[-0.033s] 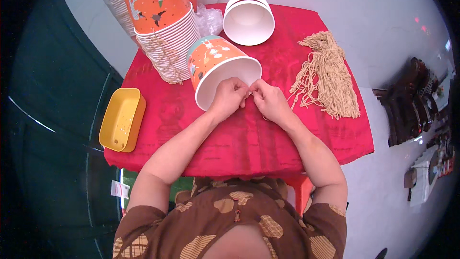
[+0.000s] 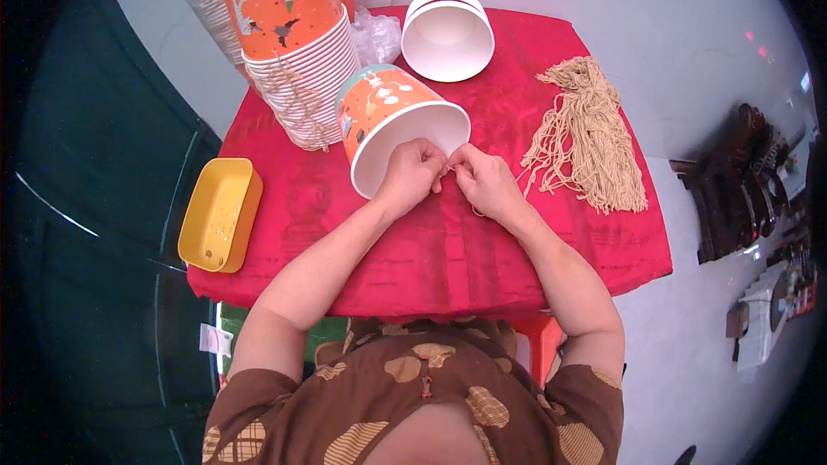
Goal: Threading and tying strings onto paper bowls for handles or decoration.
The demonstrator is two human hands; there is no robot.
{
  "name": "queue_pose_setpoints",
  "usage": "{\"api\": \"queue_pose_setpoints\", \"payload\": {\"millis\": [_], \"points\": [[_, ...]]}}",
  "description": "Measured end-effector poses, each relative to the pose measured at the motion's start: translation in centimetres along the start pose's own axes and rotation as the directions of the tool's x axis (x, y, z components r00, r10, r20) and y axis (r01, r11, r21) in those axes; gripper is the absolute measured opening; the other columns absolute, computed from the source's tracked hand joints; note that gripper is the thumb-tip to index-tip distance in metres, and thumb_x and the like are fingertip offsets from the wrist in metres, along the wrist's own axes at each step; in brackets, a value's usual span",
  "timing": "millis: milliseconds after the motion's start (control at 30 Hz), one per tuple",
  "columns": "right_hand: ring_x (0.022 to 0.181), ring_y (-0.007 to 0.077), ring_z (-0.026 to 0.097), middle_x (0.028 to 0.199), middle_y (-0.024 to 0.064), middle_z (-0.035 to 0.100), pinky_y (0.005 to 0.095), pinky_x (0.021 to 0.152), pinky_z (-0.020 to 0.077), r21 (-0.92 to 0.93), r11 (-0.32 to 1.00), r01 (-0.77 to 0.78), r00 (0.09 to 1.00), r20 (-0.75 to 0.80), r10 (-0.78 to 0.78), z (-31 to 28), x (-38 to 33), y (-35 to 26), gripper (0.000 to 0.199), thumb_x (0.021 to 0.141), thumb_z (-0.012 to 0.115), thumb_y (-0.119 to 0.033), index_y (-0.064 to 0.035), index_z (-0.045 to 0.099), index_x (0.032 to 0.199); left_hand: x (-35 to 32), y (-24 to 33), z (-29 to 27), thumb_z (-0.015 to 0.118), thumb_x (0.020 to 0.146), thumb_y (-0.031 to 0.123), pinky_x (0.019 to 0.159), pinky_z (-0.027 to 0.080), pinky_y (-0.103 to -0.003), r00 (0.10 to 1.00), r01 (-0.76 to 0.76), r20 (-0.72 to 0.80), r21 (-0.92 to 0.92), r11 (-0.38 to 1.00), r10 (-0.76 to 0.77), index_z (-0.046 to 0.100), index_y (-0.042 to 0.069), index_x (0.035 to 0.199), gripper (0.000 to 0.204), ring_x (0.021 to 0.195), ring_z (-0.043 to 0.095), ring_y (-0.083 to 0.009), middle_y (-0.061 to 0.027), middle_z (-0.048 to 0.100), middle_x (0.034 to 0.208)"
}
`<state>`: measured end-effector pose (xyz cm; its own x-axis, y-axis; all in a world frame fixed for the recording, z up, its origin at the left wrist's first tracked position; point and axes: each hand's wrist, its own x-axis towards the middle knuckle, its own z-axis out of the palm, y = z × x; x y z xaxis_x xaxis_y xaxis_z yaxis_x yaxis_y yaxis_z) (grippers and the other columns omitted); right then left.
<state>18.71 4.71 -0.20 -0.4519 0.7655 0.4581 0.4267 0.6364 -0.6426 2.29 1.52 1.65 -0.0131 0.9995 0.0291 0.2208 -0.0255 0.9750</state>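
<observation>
Orange paper bucket (image 2: 383, 103): it lies tilted near the middle of the tabletop (image 2: 448, 267), with its white open mouth turned toward the person; the outside has printed figures and a green band around the base.
Left hand (image 2: 413, 174): it is in front of the bucket's mouth, near the lower right part of the rim; the fingers are bent and narrow, but I cannot tell whether they grip the cord or the rim.
Right hand (image 2: 484, 182): it is just beside the left hand; thumb and fingers are pinched together on a thin cord (image 2: 452, 167), which shows only as a small pale piece between the fingertips.
Yarn bundle (image 2: 599, 146): beige, loose strands, lying to the right of the hands.
Bucket stack (image 2: 301, 90): nested, tall, at the back left, with beige strands hanging along its side.
White containers (image 2: 448, 39): two, lying behind the bucket, mouths facing forward.
Plastic bag (image 2: 376, 34): clear and crumpled, between stack and containers.
Yellow box (image 2: 245, 222): open, near the left edge of the red cloth.
</observation>
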Motion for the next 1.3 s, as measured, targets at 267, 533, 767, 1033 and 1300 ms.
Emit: {"api": "queue_pose_setpoints", "payload": {"millis": [267, 533, 767, 1033, 1300], "points": [[0.059, 0.0251, 0.064, 0.067, 0.0147, 0.062, 0.036, 0.053, 0.0471, -0.008, 0.995, -0.101, 0.993, 0.058, 0.101, -0.2, 0.2, -1.3, 0.015, 0.084, 0.063, -0.01, -0.0008, 0.06, 0.095, 0.0, 0.1, 0.0, 0.05, 0.089, 0.002, 0.045, 0.041, -0.028, 0.999, 0.041, -0.02, -0.02, 0.999, -0.042, 0.056, -0.002, 0.085, 0.008, 0.052, 0.055, -0.0125, -0.007, 0.059, 0.068], [0.057, 0.0206, 0.062, 0.066, 0.0129, 0.062, 0.0343, 0.052, 0.0456, 0.0, 0.998, -0.065, 0.995, -0.077, 0.065, 1.3, -0.1, -0.3, 0.01, 0.084, 0.064, -0.009, -0.0022, 0.063, 0.091, 0.2, -0.7, 0.4, 0.045, 0.09, 0.001, 0.046, 0.042, -0.029, 0.999, -0.027, -0.022, -0.009, 1.0, 0.027, 0.054, -0.003, 0.095, 0.011, 0.051, 0.055, -0.0135, -0.0081, 0.058, 0.07], [0.069, 0.0313, 0.067, 0.073, 0.0166, 0.065, 0.0402, 0.06, 0.0501, 0.128, 0.979, -0.161, 0.985, -0.039, 0.167, 1.0, -0.1, -1.0, 0.01, 0.083, 0.063, -0.014, -0.0048, 0.064, 0.086, 0.2, -0.5, 0.0, 0.036, 0.085, -0.004, 0.046, 0.042, -0.029, 0.999, 0.036, 0.024, -0.093, 0.995, -0.034, 0.054, -0.005, 0.102, 0.025, 0.05, 0.053, -0.0144, -0.0103, 0.058, 0.075], [0.063, 0.0223, 0.06, 0.069, 0.0131, 0.062, 0.0358, 0.057, 0.0466, 0.107, 0.989, -0.1, 0.993, -0.053, 0.106, 1.1, 0.0, -0.3, 0.008, 0.084, 0.061, -0.01, -0.0026, 0.062, 0.087, 0.2, -0.6, -0.1, 0.039, 0.09, 0.0, 0.045, 0.042, -0.031, 0.998, 0.036, -0.045, -0.15, 0.988, -0.043, 0.056, -0.001, 0.098, 0.019, 0.051, 0.054, -0.014, -0.0081, 0.058, 0.076], [0.071, 0.0349, 0.066, 0.073, 0.0176, 0.065, 0.0434, 0.061, 0.05, 0.074, 0.984, -0.159, 0.986, -0.027, 0.162, 0.9, 0.1, -0.7, 0.011, 0.082, 0.061, -0.014, -0.0051, 0.063, 0.087, -0.6, -1.7, -0.1, 0.056, 0.085, 0.005, 0.057, 0.048, -0.033, 0.953, -0.218, -0.124, 0.353, 0.91, 0.277, 0.063, -0.002, 0.09, 0.011, 0.062, 0.059, -0.0181, -0.0103, 0.061, 0.073]]}}
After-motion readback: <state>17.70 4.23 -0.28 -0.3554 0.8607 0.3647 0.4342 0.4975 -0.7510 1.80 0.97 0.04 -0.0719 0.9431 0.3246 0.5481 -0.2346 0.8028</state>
